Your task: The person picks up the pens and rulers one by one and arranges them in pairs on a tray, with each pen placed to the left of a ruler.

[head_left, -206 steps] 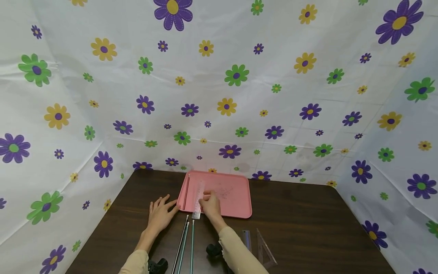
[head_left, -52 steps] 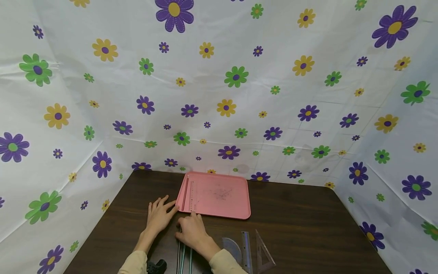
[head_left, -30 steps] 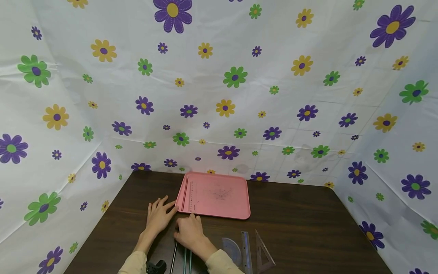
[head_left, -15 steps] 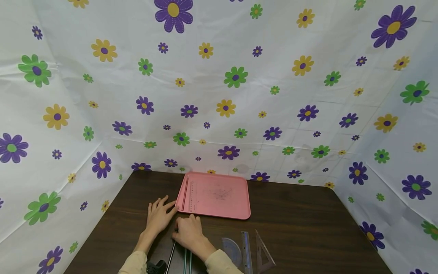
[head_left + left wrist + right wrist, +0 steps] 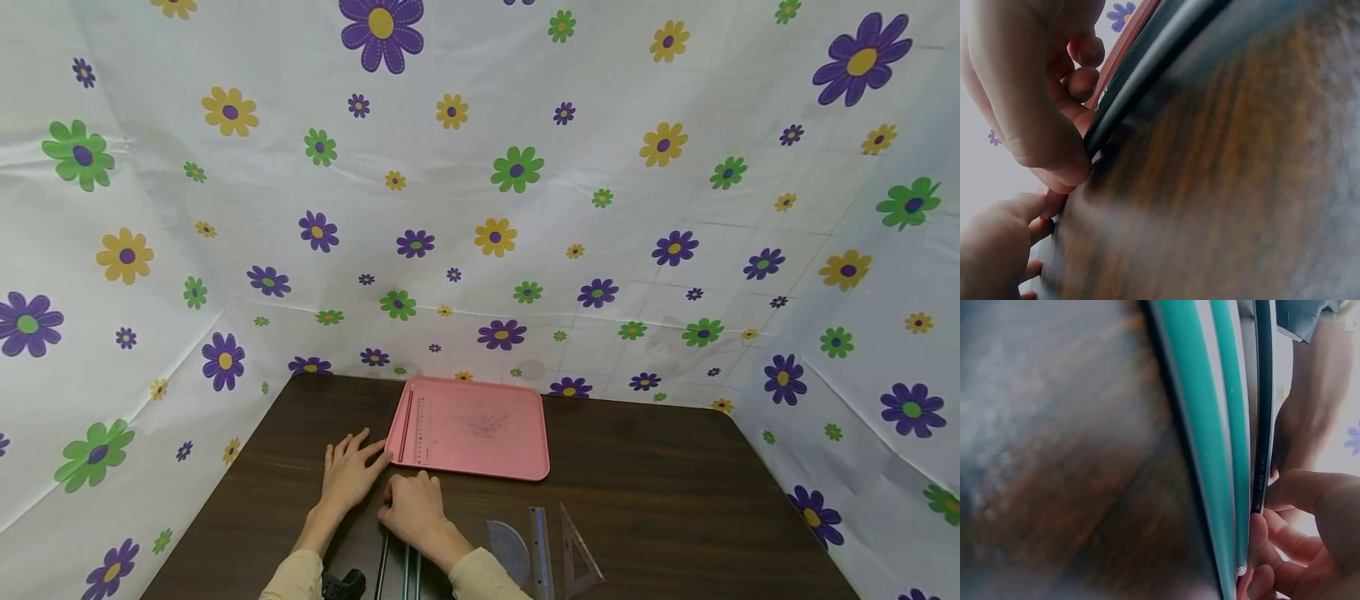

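My right hand point(image 5: 414, 508) is over the table just in front of the pink tray point(image 5: 487, 467). Its thumb and fingers pinch the far end of a black pencil point(image 5: 1264, 412). Two teal pencils point(image 5: 1200, 425) lie beside the black one, partly under that hand. At the tray's front left corner, my left hand point(image 5: 348, 475) rests with fingers spread, touching the rim. Inside the tray, along its left side, lie a dark red pencil point(image 5: 406, 425) and a clear ruler point(image 5: 422, 433), side by side.
Right of my right forearm lie a clear protractor point(image 5: 510, 550), a bluish ruler point(image 5: 541, 550) and a clear set square point(image 5: 573, 554). Dark marks point(image 5: 483, 421) show on the tray floor. A flowered sheet point(image 5: 480, 192) hangs behind and beside the dark table point(image 5: 660, 500).
The right hand has laid the clear ruler in the tray and moved back to pinch the black pencil. Its near end swung left, then slightly back. The left hand stays at the tray corner.
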A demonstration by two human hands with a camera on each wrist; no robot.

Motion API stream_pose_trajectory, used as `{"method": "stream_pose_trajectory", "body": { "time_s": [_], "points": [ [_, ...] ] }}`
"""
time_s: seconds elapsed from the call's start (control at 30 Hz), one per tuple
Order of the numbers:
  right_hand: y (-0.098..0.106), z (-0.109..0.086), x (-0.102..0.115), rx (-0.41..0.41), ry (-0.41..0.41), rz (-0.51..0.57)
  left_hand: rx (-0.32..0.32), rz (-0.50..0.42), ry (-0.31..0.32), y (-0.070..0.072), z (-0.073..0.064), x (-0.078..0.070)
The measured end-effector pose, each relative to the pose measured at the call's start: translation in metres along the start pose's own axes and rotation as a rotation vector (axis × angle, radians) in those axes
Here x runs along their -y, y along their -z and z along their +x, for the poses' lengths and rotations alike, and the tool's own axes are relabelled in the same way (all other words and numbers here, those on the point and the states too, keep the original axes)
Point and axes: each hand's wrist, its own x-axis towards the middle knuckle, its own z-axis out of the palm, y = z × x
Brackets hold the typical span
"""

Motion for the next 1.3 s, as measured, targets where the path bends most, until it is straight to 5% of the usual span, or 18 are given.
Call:
{"method": "stream_pose_trajectory", "body": {
  "time_s": [0.5, 0.93, 1.3],
  "points": [
    [0.001, 0.001, -0.006, -0.071, 0.059, 0.071, -0.005, 0.007, -0.001, 0.0, 0.0, -0.002],
    [0.009, 0.005, -0.013, -0.063, -0.03, 0.316, -0.047, 0.001, -0.022, 0.0, -0.003, -0.003],
    [0.012, 0.008, -0.026, -0.077, -0.038, 0.388, -0.013, 0.015, -0.004, 0.001, -0.002, -0.002]
  ]
}}
